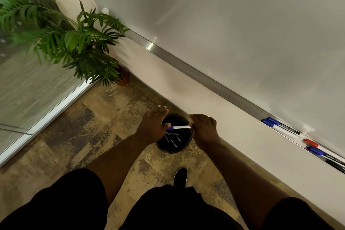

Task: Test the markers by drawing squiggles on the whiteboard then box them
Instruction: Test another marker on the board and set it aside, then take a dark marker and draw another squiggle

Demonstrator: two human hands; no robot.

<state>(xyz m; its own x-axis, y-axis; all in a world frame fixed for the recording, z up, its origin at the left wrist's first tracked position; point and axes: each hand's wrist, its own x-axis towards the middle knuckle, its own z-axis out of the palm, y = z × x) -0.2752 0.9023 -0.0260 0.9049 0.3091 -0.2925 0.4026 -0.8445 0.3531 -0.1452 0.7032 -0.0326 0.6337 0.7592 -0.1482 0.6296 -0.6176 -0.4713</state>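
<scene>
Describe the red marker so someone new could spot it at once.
Find the big whiteboard and follow the metal tray along its bottom edge to the right, where markers lie. The red-capped marker lies there among blue-capped markers; its cap is the only red one.

Dim, warm light; glare on the whiteboard (224, 15), plant (65, 39) motion-blurred

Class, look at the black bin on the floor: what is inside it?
Several grey markers lie at the bottom of the bin. The left hand, right hand and a blue-capped marker above cover the rest of the inside.
</scene>
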